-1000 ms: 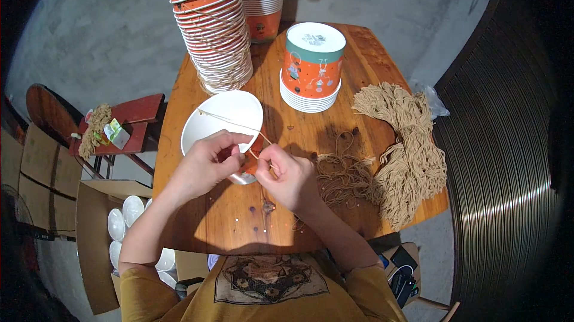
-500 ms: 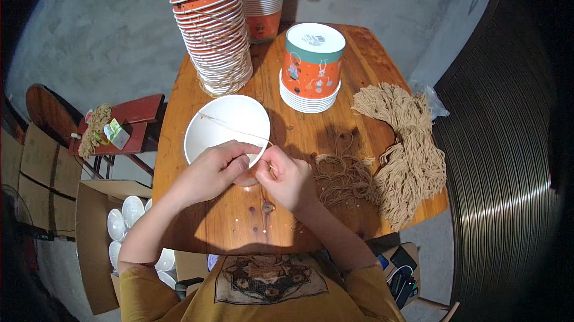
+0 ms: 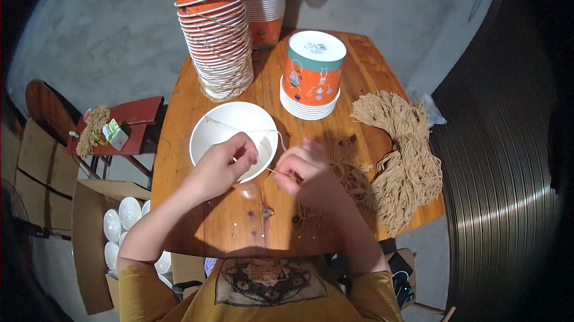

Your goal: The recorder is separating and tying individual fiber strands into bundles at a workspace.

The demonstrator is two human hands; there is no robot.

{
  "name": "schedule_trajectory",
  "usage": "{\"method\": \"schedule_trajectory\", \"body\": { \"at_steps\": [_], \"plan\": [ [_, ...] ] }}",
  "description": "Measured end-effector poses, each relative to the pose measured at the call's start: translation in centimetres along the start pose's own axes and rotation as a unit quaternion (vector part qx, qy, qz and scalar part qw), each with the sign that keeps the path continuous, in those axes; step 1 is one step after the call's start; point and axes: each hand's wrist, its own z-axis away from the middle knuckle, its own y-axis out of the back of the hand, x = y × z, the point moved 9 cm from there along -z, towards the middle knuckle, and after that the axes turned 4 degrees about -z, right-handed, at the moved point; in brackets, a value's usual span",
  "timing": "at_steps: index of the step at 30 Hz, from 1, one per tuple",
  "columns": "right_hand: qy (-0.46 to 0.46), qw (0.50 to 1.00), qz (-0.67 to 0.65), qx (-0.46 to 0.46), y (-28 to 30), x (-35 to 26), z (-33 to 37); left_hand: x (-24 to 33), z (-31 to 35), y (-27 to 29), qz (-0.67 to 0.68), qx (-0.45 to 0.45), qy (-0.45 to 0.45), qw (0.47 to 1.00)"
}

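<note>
Pinching string (image 3: 281,138) nr bowl rim (image 3: 234,104)

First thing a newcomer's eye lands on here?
Probably the tall stack of orange-and-white tubs at the table's back left, running out of the picture's top. Next, the big bundle of tan string along the table's right edge. Then, front and centre, the open white tub, with the left hand over its near side and the right hand just right of it.

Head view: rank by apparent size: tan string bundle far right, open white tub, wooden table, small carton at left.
1. wooden table
2. string bundle
3. open white tub
4. small carton
</note>
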Motion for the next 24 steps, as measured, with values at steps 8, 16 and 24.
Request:
{"method": "schedule_trajectory", "body": {
  "at_steps": [8, 16, 24],
  "plan": [
    [-0.008, 0.972, -0.222, -0.077, 1.0, 0.8, -2.2, 0.3, -1.3, -0.9, 0.215, -0.012, 0.037, 0.976],
    [-0.131, 0.955, -0.239, -0.112, 1.1, 2.0, -4.5, -0.1, -2.4, -2.9, 0.319, -0.051, 0.056, 0.945],
    [0.048, 0.984, -0.14, -0.094, 0.6, 0.6, -6.6, -0.8, -2.3, -3.4, 0.284, -0.115, 0.084, 0.948]
  ]
}}
